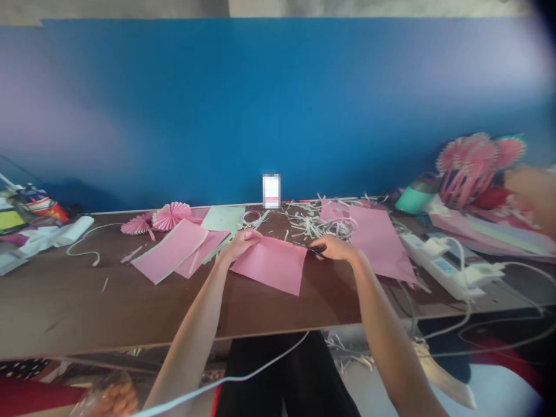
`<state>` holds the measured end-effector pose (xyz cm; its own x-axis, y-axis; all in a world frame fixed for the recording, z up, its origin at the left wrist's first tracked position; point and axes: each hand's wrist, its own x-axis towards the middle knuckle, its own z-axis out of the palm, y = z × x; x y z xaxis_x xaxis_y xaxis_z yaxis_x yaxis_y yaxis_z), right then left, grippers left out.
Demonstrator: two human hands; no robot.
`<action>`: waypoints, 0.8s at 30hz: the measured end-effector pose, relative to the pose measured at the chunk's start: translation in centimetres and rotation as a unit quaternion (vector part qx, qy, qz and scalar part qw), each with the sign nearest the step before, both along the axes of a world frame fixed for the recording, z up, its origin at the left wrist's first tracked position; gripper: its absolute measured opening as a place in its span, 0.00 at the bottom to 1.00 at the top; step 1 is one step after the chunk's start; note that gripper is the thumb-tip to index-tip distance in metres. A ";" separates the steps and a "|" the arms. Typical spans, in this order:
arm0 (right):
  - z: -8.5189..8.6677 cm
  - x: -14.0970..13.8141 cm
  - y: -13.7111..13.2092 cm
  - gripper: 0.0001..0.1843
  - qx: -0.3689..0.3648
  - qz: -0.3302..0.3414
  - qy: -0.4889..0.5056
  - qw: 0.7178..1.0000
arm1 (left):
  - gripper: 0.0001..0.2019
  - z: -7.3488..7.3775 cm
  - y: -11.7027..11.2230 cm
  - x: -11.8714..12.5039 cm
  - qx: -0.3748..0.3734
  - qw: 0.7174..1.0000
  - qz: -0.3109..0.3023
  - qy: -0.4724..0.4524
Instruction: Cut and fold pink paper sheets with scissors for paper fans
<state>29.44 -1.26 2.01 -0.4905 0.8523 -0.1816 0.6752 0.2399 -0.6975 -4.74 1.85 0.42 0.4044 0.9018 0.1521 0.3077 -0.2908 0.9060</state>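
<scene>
A pink sheet of paper [271,263] is held up at a slant over the brown table in front of me. My left hand [240,244] grips its upper left edge, thumb on top. At the sheet's upper right corner, my right hand [332,248] is closed round scissors [316,250]. Their dark blades point left along the top edge; whether they are parted is too small to tell. To the left lie pink pieces with pale borders [169,250]. Another large pink sheet [382,243] lies to the right of my right hand.
Thin paper strips [306,223] litter the table's back. Pink pleated paper fans [171,216] lie left; more fans [480,156] stand at the far right, near another person's blurred arm [534,194]. A white power strip [443,266] with cables sits right. A white cable [234,379] crosses my lap.
</scene>
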 end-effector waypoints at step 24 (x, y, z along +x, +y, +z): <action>-0.7 0.1 0.2 0.12 -0.016 -0.025 0.051 0.998 | 0.16 0.2 -0.1 -0.1 -0.037 0.998 0.012 -0.041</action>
